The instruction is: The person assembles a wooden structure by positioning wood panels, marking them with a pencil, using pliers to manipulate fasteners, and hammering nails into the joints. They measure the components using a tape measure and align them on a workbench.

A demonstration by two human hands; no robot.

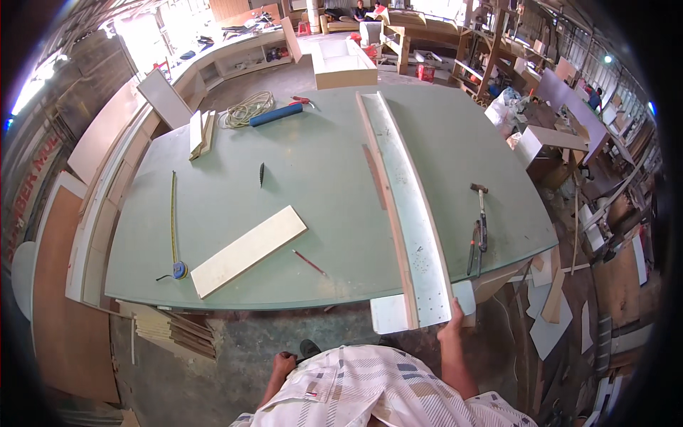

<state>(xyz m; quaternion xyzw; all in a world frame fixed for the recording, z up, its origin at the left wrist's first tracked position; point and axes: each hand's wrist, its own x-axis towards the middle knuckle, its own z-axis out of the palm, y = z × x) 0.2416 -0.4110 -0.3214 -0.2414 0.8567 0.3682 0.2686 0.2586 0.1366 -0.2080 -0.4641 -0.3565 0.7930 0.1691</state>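
Note:
A long wooden channel (411,192), pale inside with raised side strips, lies lengthwise on the green worktable (327,142). Its near end juts over the front edge. My right hand (452,322) grips the right side strip at that end. Beneath the end, a white board (388,315) sticks out on both sides. Specks and small marks dot the channel's floor. Off the table, beside my body, my left hand (284,363) hangs low with curled fingers; whatever they may hold is hidden.
On the table lie a hammer (482,210), pliers (472,248), a pencil (310,262), a pale board (249,251), a tape measure (179,270) with its blade out, a coiled hose (249,108) and a blue roll (276,115). Scrap wood (551,306) crowds the right floor. People (361,13) sit far back.

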